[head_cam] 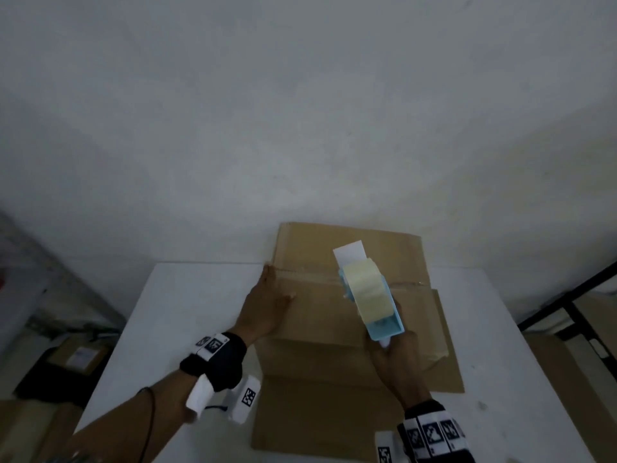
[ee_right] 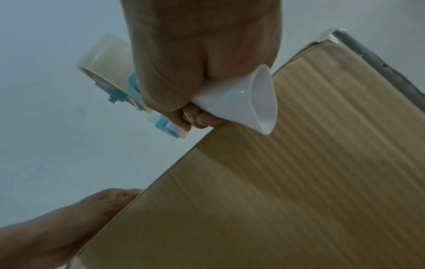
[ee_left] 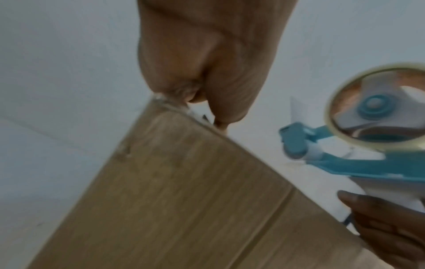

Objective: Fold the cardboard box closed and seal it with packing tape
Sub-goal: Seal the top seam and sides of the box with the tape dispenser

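Note:
A brown cardboard box stands on the white table, its top flaps folded down and meeting at a seam. My left hand lies flat on the box's top left edge by the seam, fingertips at the corner. My right hand grips the white handle of a blue tape dispenser. The dispenser carries a pale tape roll and hovers over the right part of the seam. Its front end points to the far side.
A flat cardboard sheet sticks out beside the box on the right. A black metal frame stands off the table's right edge. Boxes sit on the floor at the left. A white wall rises behind.

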